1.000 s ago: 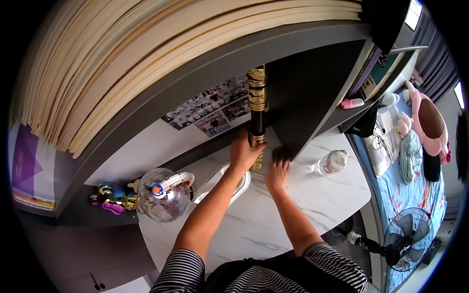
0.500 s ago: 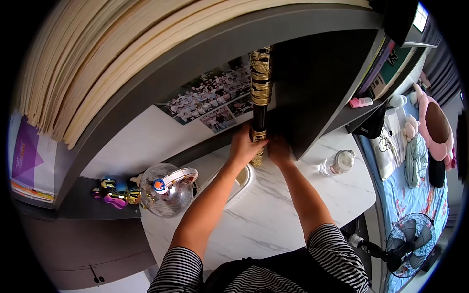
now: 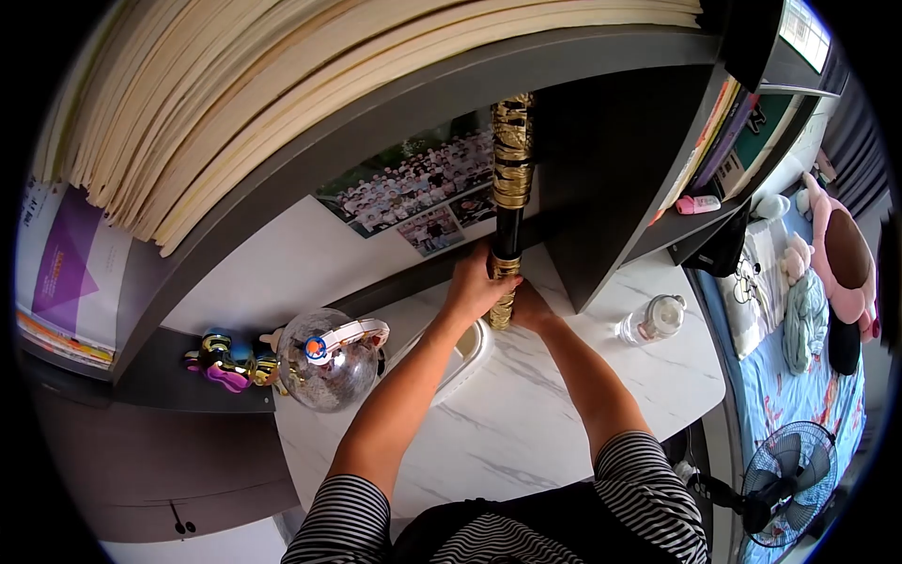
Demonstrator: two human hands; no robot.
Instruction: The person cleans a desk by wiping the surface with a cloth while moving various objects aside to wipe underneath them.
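A long black-and-gold ornamental rod (image 3: 512,155) stands upright on the table, its upper part reaching under the shelf. Gold relief covers its upper part and its lower end, with a plain black band between. My left hand (image 3: 476,289) is closed around the lower gold section, thumb across the front. My right hand (image 3: 532,307) presses against the rod's lower end from the right, its fingers curled behind it and partly hidden. Just left of the rod's foot lies a white oval tray or box (image 3: 463,365), partly covered by my left forearm.
A clear globe (image 3: 329,376) with a white handle-like piece and a shiny figurine (image 3: 230,360) stand left. A clear jar (image 3: 655,320) is right on the marble-look table (image 3: 526,428). Books (image 3: 282,103) fill the shelf above. A black fan (image 3: 787,479) stands by the bed.
The view has shifted slightly. My right hand has slid a little lower and closer in against the rod. My left hand keeps its hold, and the rod stays upright.
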